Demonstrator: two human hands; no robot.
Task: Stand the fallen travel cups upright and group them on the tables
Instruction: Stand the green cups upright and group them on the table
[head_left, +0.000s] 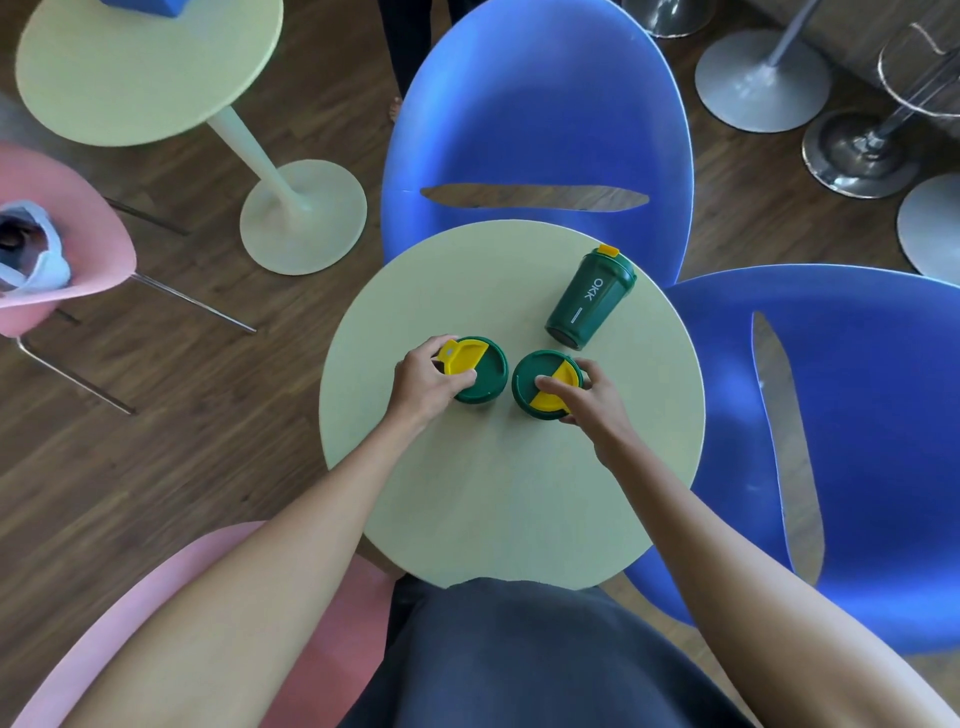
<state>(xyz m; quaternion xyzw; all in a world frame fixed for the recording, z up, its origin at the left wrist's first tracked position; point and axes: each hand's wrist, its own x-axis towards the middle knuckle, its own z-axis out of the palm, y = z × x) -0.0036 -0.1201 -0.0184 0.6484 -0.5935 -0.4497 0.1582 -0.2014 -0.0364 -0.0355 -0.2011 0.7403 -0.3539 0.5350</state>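
The left hand and right hand each close their fingers around the lid of 1 upright cup, probably steadying the pair side by side mid-surface. A 3rd cup lies on its side just beyond, not yet stood up.

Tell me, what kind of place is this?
Probably a café or break lounge: small round pedestal tables, moulded blue chairs and a pink chair on wood flooring, with bar-stool bases nearby.

Round pale-green table carries 2 upright cups, 1 fallen cup.
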